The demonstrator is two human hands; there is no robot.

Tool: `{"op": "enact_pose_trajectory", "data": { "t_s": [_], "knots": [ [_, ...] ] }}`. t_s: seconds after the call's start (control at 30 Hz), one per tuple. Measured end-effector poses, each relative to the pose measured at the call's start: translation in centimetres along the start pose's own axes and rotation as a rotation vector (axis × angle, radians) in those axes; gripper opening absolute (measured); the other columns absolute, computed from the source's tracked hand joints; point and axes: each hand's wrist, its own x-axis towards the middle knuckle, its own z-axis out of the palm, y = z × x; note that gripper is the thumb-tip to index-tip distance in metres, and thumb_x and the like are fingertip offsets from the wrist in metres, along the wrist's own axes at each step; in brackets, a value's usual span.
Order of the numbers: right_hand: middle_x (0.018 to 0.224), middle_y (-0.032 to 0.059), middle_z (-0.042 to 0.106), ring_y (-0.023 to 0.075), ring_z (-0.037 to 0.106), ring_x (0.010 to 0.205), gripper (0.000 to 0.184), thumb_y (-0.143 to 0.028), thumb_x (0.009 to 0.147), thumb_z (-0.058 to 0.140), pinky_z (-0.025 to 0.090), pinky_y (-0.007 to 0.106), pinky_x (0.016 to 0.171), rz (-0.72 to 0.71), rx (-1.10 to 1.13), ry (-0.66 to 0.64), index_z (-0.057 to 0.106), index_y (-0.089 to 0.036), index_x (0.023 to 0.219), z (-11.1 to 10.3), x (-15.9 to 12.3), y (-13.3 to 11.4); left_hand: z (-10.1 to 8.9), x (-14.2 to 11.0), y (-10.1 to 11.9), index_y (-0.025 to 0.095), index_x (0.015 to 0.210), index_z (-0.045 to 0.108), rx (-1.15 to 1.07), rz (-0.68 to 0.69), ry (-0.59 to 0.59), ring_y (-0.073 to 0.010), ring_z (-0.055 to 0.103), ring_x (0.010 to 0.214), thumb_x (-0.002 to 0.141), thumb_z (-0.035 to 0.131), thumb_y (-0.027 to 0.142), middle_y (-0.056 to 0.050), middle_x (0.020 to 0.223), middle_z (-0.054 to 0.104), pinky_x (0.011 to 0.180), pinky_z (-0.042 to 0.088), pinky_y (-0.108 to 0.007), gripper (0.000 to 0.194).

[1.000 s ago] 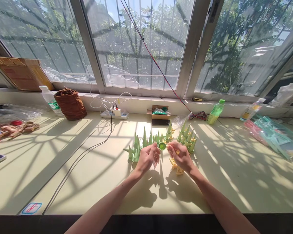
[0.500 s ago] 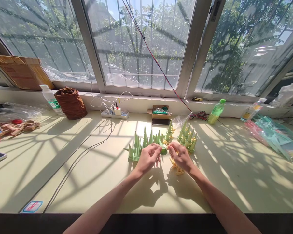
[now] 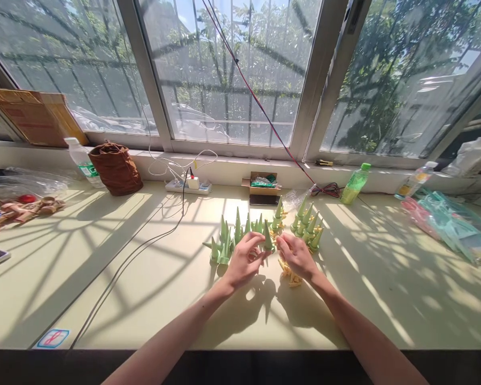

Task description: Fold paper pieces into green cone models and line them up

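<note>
My left hand grips a green cone near its base between thumb and fingers, point upward. Just to the right, my right hand is closed in a pinch close to the cone's base; whatever lies between its fingertips is too small to make out. Several similar green cones stand behind and left of my left hand. More green cones, with small yellow pieces around some of them, stand beyond my right hand. A pile of small yellow pieces lies below the right hand, partly covered by it.
At the back stand a small open cardboard box, a dark phone, a power strip and a green bottle. A brown bag is at back left. Black cables cross the table. Plastic packets lie at right.
The cone in my left hand has turned from lying with its base towards me to pointing upward. My left fingers have shifted around it. The right hand has hardly moved.
</note>
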Motion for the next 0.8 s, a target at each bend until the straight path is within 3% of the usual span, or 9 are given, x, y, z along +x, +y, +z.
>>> {"op": "enact_pose_trajectory", "data": {
  "t_s": [0.23, 0.3, 0.37, 0.43, 0.57, 0.8],
  "knots": [
    [0.057, -0.0019, 0.051, 0.0125, 0.047, 0.050, 0.032, -0.042, 0.097, 0.043, 0.038, 0.024, 0.050, 0.014, 0.043, 0.085, 0.054, -0.020, 0.076, 0.50, -0.05, 0.25, 0.19, 0.11, 0.42, 0.018, 0.110, 0.056, -0.062, -0.083, 0.110, -0.0086, 0.060, 0.056, 0.090, 0.058, 0.040, -0.009, 0.108, 0.057, 0.040, 0.051, -0.020, 0.031],
    [0.062, -0.0005, 0.055, 0.0133, 0.050, 0.053, 0.029, -0.041, 0.097, 0.045, 0.041, 0.025, 0.052, -0.016, 0.063, 0.123, 0.057, -0.020, 0.082, 0.56, -0.07, 0.52, 0.12, 0.14, 0.67, 0.017, 0.105, 0.055, -0.084, -0.140, 0.142, -0.0094, 0.058, 0.050, 0.091, 0.054, 0.044, -0.005, 0.090, 0.062, 0.036, 0.046, -0.019, 0.030],
    [0.071, 0.0019, 0.060, 0.0143, 0.054, 0.059, 0.025, -0.040, 0.096, 0.047, 0.044, 0.026, 0.056, -0.075, 0.063, 0.144, 0.059, -0.019, 0.087, 0.53, -0.10, 0.72, -0.03, 0.17, 0.84, 0.016, 0.093, 0.056, -0.093, -0.177, 0.141, -0.0094, 0.052, 0.041, 0.094, 0.048, 0.047, 0.000, 0.066, 0.059, 0.034, 0.041, -0.019, 0.032],
    [0.079, 0.0039, 0.062, 0.0150, 0.056, 0.065, 0.022, -0.037, 0.097, 0.048, 0.046, 0.026, 0.061, -0.150, 0.028, 0.130, 0.060, -0.019, 0.091, 0.47, -0.14, 0.79, -0.18, 0.18, 0.91, 0.015, 0.079, 0.056, -0.092, -0.194, 0.118, -0.0091, 0.049, 0.036, 0.095, 0.043, 0.050, 0.002, 0.054, 0.054, 0.035, 0.039, -0.019, 0.040],
    [0.082, 0.0045, 0.062, 0.0152, 0.057, 0.068, 0.020, -0.032, 0.097, 0.047, 0.046, 0.027, 0.064, -0.234, -0.027, 0.093, 0.061, -0.019, 0.092, 0.38, -0.15, 0.73, -0.28, 0.11, 0.90, 0.016, 0.068, 0.055, -0.045, -0.221, 0.087, -0.0103, 0.052, 0.039, 0.090, 0.053, 0.050, 0.001, 0.053, 0.058, 0.038, 0.039, -0.020, 0.041],
    [0.075, 0.0026, 0.060, 0.0148, 0.054, 0.066, 0.022, -0.033, 0.097, 0.046, 0.042, 0.026, 0.063, -0.168, -0.057, 0.098, 0.059, -0.019, 0.084, 0.31, -0.09, 0.63, -0.31, 0.11, 0.80, 0.015, 0.080, 0.061, -0.012, -0.205, 0.083, -0.0111, 0.054, 0.041, 0.086, 0.061, 0.047, 0.002, 0.054, 0.060, 0.043, 0.044, -0.022, 0.032]
  ]
}}
